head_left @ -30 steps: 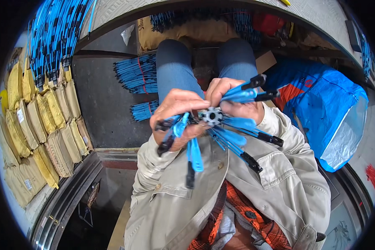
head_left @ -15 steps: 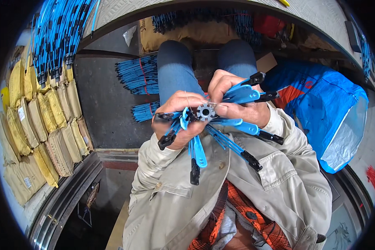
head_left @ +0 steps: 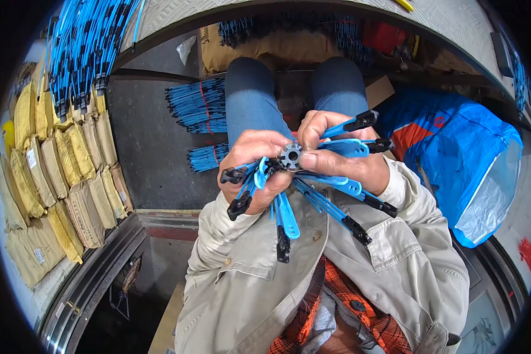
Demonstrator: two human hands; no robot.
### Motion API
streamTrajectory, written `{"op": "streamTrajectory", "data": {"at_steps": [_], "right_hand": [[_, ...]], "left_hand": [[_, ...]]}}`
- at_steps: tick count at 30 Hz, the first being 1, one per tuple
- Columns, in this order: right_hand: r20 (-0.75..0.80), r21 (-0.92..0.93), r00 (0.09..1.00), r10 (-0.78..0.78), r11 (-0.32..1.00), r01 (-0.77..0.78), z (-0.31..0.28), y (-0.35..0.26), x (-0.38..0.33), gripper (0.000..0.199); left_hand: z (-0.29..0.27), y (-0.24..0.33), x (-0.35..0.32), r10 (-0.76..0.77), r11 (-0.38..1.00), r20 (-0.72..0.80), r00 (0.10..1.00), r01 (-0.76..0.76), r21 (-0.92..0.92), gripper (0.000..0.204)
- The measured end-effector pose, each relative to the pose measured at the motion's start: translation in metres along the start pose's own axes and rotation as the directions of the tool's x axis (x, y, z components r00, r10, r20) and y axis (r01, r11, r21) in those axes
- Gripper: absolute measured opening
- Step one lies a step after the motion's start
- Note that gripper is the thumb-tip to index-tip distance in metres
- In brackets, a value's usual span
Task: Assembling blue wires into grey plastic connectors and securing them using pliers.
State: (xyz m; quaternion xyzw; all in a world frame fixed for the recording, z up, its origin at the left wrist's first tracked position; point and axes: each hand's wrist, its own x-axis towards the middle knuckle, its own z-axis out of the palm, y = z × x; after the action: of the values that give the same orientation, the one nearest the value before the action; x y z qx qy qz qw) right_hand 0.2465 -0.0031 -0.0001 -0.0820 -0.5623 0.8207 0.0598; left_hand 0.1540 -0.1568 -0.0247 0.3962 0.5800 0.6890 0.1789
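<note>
A round grey hub with a notched rim is held up before my chest, over my lap. Blue strips and rods with black end pieces fan out from it to both sides and downward. My left hand is closed round the hub's left side, with a blue strip and black ends jutting past its fingers. At the hub's right rim, thumb and fingers of my right hand are pinched together. What lies between those fingertips is hidden. Blue strips stick out above and below my right hand.
Blue rods in bundles lie on the dark surface beyond my left hand. More rods hang at the upper left, above stacked yellow-brown packets. A blue plastic sack stands on the right. A pale curved tabletop crosses the far side.
My right thumb and fingers have shifted slightly left and are closer against the hub. The thin wire that stuck up by my left fingers no longer shows. The blue strips have swung slightly.
</note>
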Motion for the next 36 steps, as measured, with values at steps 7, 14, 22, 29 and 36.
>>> {"op": "streamTrajectory", "data": {"at_steps": [7,14,22,29,36], "right_hand": [[-0.075,0.013,0.997,0.020,1.000,-0.019,0.007,-0.004,0.002,0.014],[-0.060,-0.029,0.996,0.069,0.997,-0.071,0.005,-0.011,0.002,0.014],[-0.084,-0.004,0.990,0.114,0.993,-0.114,0.008,-0.016,0.002,0.011],[-0.098,-0.108,0.995,-0.034,0.994,0.023,0.007,-0.007,0.000,0.013],[-0.093,-0.223,0.988,-0.126,0.969,0.103,0.003,-0.002,0.001,0.011]], "left_hand": [[-0.007,-0.003,0.004,0.019,0.998,0.095,0.995,-0.025,0.064,0.035],[-0.006,0.005,0.004,-0.034,0.997,0.067,0.997,0.030,0.064,0.029],[-0.004,0.003,0.006,-0.026,0.997,0.060,0.998,0.022,0.076,0.027],[-0.006,-0.001,0.004,0.007,0.997,0.084,0.996,-0.014,0.082,0.028],[-0.003,0.000,0.005,-0.004,1.000,0.034,0.999,0.003,0.025,0.028]]}}
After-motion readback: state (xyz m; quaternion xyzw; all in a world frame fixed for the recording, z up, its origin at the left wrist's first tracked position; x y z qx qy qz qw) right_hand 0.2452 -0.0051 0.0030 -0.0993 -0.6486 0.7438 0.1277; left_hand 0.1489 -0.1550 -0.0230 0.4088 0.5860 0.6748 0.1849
